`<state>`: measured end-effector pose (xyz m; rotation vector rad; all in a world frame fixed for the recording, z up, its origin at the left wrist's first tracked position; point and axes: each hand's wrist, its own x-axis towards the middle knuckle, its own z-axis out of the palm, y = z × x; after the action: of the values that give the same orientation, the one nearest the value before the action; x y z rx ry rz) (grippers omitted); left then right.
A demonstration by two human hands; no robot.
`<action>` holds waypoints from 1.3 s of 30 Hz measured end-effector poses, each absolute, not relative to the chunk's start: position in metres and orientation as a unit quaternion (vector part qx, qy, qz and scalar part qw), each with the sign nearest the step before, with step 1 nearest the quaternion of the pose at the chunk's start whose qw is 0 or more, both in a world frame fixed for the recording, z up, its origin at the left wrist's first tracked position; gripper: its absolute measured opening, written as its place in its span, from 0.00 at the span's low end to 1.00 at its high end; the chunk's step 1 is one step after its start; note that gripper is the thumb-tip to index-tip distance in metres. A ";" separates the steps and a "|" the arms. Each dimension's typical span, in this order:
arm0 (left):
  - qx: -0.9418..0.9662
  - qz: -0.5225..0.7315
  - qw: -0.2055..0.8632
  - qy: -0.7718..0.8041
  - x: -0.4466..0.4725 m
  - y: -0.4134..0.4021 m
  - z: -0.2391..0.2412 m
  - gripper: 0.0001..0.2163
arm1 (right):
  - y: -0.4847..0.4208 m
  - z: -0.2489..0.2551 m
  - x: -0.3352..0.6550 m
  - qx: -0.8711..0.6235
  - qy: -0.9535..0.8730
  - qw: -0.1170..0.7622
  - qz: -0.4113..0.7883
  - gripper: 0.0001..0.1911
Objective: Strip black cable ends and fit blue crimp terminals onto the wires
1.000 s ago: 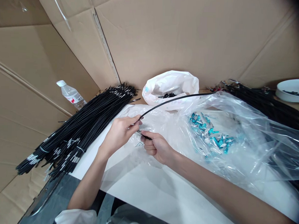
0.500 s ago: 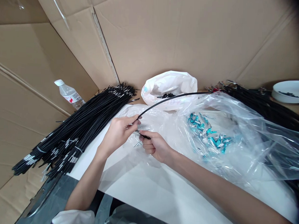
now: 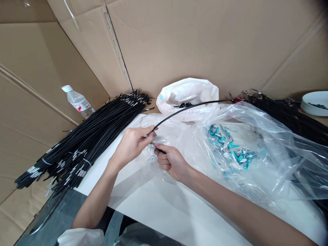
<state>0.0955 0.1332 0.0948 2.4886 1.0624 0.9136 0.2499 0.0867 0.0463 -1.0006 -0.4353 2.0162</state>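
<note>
A black cable (image 3: 180, 111) arches from the far right bundle down to my left hand (image 3: 133, 143), which pinches it between thumb and fingers. Just to the right, my right hand (image 3: 172, 161) is closed on a short black piece (image 3: 161, 150), perhaps a sleeve or the cable's end. The two hands nearly meet, and the small parts between the fingertips are too tiny to make out. Beneath them lies a clear plastic bag (image 3: 177, 134) on white paper (image 3: 150, 194). To the right, small teal-and-silver connectors (image 3: 233, 150) show in the clear plastic.
A large bundle of black cables (image 3: 99, 131) with white tags lies at left, by a plastic bottle (image 3: 78, 102). Behind my hands stands a white bag (image 3: 188, 88) with short black pieces. Dark cables (image 3: 285, 116) and a white bowl (image 3: 319, 101) are at right. Cardboard walls (image 3: 196, 41) enclose the table.
The whole view has shifted slightly. Both hands keep nearly the same pose and hold, with the cable arching as before.
</note>
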 end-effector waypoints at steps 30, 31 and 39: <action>0.877 0.329 0.093 0.336 0.091 0.136 0.095 0.11 | 0.091 0.051 0.258 -0.360 -0.194 0.367 0.835 0.20; 0.877 0.333 0.089 0.335 0.090 0.137 0.095 0.11 | 0.091 0.051 0.259 -0.363 -0.191 0.368 0.834 0.20; 0.863 0.351 0.123 0.343 0.089 0.139 0.093 0.11 | 0.088 0.052 0.260 -0.380 -0.202 0.377 0.820 0.19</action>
<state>0.0894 0.1394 0.0928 2.5168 1.0003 1.0252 0.2600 0.0877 0.0517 -0.9705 -0.5159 2.0976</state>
